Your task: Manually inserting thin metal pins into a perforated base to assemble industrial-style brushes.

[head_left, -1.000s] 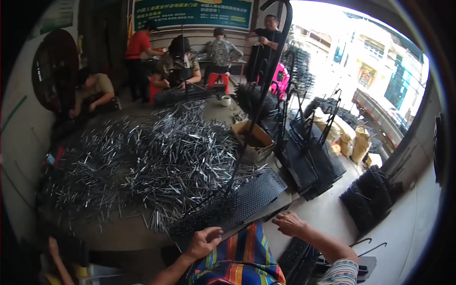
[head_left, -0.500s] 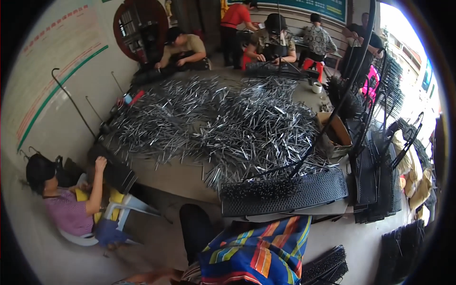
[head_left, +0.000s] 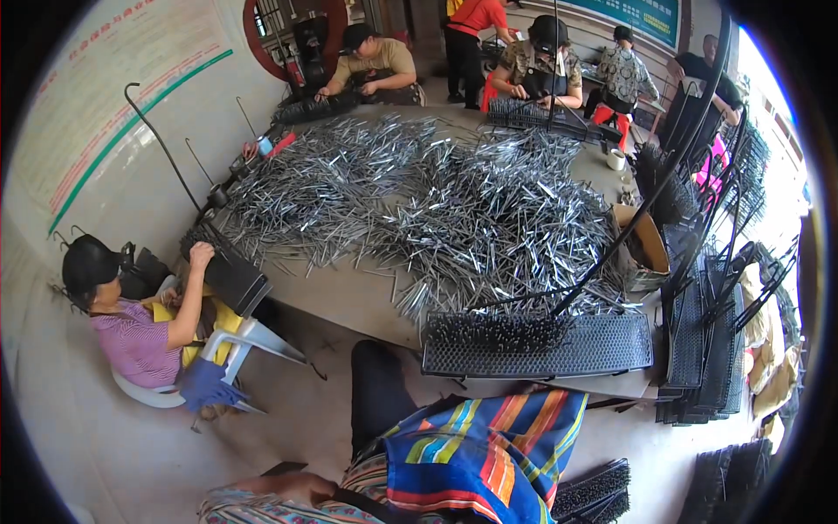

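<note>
My left arm, in a patterned sleeve, comes in at the lower edge; the visible part of my left hand (head_left: pixel 301 486) lies low beside my lap, its fingers hidden. A small dark thing shows just beyond it; what it is I cannot tell. My right hand is out of view. Across my lap lies a striped, many-coloured cloth (head_left: pixel 489 454). In front of me, a long black perforated panel (head_left: pixel 602 345) rests at the table's near edge, partly filled with short dark bristles. Behind it spreads a big heap of thin shiny grey strips (head_left: pixel 506 227).
Left of me, a seated person (head_left: pixel 135 336) works on a dark panel (head_left: pixel 236 279). Other people work across the table. An open cardboard box (head_left: pixel 642 249) stands at the table's right, beside stacked black panels (head_left: pixel 703 323). Tall black hooked rods (head_left: pixel 161 140) rise around the table.
The view has shifted, so the scene sits further right and somewhat higher. More of my left arm and sleeve shows now. The panel before me stays at the table edge.
</note>
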### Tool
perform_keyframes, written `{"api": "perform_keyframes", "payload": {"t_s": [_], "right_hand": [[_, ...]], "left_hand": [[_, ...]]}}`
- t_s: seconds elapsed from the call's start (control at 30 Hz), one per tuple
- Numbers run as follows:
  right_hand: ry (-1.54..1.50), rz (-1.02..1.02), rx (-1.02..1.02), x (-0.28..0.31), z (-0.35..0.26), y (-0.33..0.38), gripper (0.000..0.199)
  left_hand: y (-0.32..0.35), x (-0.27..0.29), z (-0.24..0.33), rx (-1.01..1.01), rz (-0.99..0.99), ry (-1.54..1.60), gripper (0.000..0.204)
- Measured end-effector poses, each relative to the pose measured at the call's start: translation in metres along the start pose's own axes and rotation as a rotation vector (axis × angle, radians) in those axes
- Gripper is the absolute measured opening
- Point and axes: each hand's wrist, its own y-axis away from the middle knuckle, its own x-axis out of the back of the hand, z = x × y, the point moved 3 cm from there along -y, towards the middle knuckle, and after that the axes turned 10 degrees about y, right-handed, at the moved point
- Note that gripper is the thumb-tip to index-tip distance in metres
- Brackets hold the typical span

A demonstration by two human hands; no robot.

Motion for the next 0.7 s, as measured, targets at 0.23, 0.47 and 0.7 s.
{"api": "perform_keyframes", "payload": {"t_s": [0.23,0.47,0.7], "right_hand": [[-0.168,0.025,0.022,-0.014,-0.005,-0.043,0.04],[-0.303,0.05,0.054,-0.005,-0.019,-0.088,0.038],[-0.466,-0.05,-0.016,-0.056,-0.028,-0.049,0.036]], "left_hand": [[0.013,0.01,-0.001,0.037,-0.033,0.029,0.025],[0.026,0.01,0.001,0.07,-0.037,0.087,0.025],[0.056,-0.027,0.001,0.132,-0.187,0.178,0.024]]}}
